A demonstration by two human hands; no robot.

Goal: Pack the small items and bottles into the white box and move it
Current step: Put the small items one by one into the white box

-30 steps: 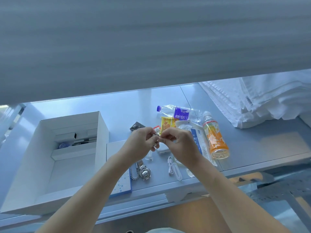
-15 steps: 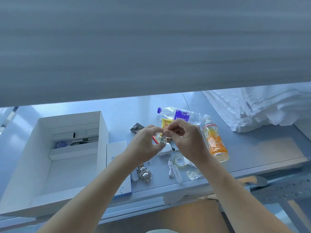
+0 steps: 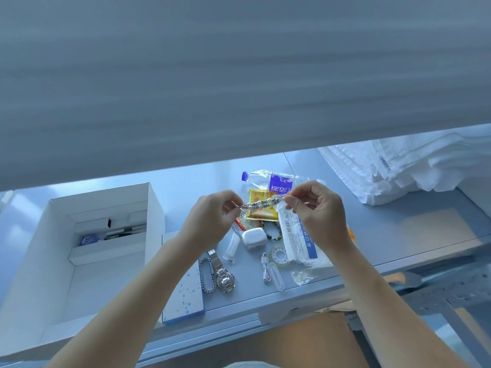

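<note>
A pale blue surface (image 3: 398, 235) runs beneath a grey blind, with folded white towels (image 3: 403, 168) piled at its far right corner. Above the middle of the surface, the left hand (image 3: 212, 224) and the right hand (image 3: 318, 211) stretch a beaded bracelet (image 3: 261, 204) between them, each grip closed in a pinch on one end. The white box (image 3: 79, 261) sits open at the left edge, a few small items lying in its far compartment. Near the far edge lies a water bottle (image 3: 271, 180) on its side, with a yellow packet (image 3: 259, 205) just in front of it. Below the hands lie a white earbud case (image 3: 253, 237), a roll of tape (image 3: 279, 256), a white cable (image 3: 271, 272) and a plastic-wrapped pack (image 3: 297, 240). A wristwatch (image 3: 224, 277) and a chain bracelet (image 3: 207, 274) rest by the near edge, beside a blue-speckled box (image 3: 183, 296).
</note>
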